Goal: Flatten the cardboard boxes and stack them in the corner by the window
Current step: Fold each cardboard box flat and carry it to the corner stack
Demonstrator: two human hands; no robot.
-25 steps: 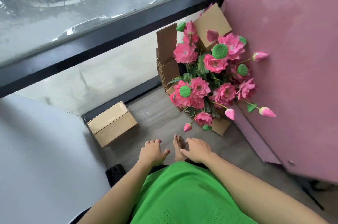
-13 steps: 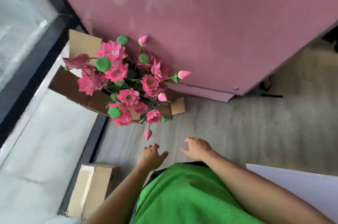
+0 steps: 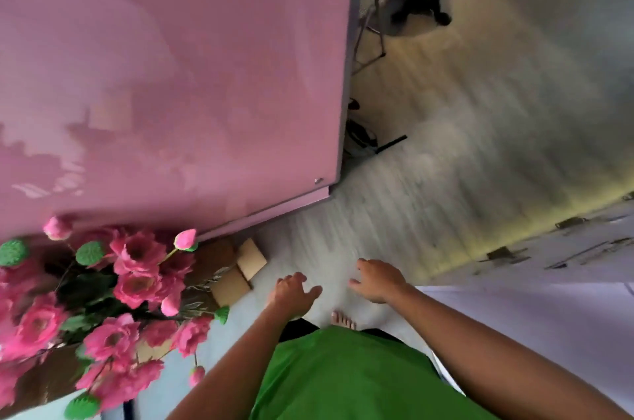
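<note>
Both forearms extend forward, palms down, over the pale wood-grain floor (image 3: 429, 186). Left hand (image 3: 291, 292) and right hand (image 3: 379, 280): fingers loosely curled and spread, holding nothing. Flat brown cardboard boxes (image 3: 240, 270) lie left of the hands, beneath pink artificial flowers (image 3: 137, 282), against a glossy pink panel (image 3: 171, 76).

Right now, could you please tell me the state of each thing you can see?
left hand: open, empty.
right hand: open, empty.
cardboard: on the floor, partly behind the flowers.
flowers: standing beside the pink panel.
pink panel: upright.
</note>
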